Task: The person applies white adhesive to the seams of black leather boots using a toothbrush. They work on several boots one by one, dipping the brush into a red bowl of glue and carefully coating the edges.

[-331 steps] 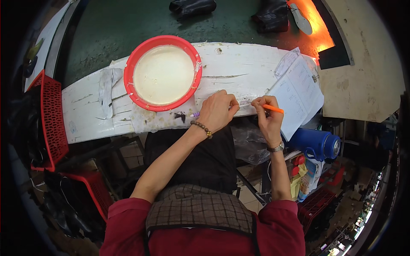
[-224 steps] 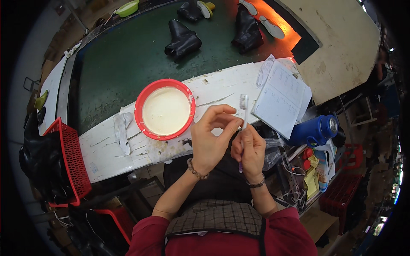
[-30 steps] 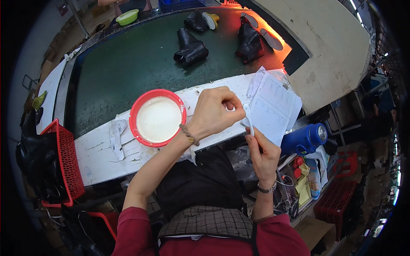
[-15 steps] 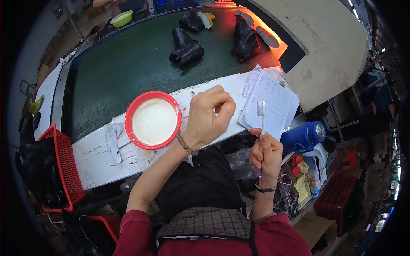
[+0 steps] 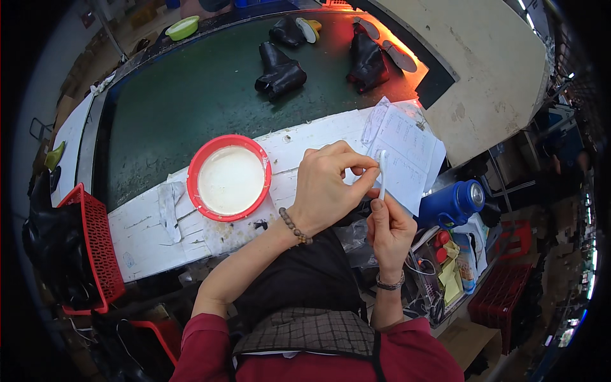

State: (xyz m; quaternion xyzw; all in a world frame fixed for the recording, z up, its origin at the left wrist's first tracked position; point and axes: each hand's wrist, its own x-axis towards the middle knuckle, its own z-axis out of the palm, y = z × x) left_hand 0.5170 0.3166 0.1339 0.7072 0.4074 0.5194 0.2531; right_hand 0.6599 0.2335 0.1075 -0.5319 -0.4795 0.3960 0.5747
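In front of me, a toothbrush point(image 5: 382, 173) stands upright, its white head at the top. My right hand point(image 5: 389, 230) is closed round its handle, thumb lying along it. From the left, my left hand point(image 5: 328, 186) reaches over, thumb and forefinger pinched together at the bristles, which they hide. A red bowl point(image 5: 198, 205) of creamy white liquid sits on the worn white board point(image 5: 143, 245) left of my left hand. Papers covered in writing point(image 5: 407, 143) lie just beyond the toothbrush.
Black boots point(image 5: 280, 76) and loose insoles point(image 5: 400, 56) lie on a green conveyor belt point(image 5: 191, 102), partly under an orange glow. Right of my hands are a blue flask point(image 5: 449, 204) and a cluttered box point(image 5: 449, 274). A red basket point(image 5: 105, 248) with black pieces stands left.
My left hand has moved right and slightly down, from a loose fist to a pinch at the toothbrush's bristles. The toothbrush has turned and shifted slightly left in my right hand.
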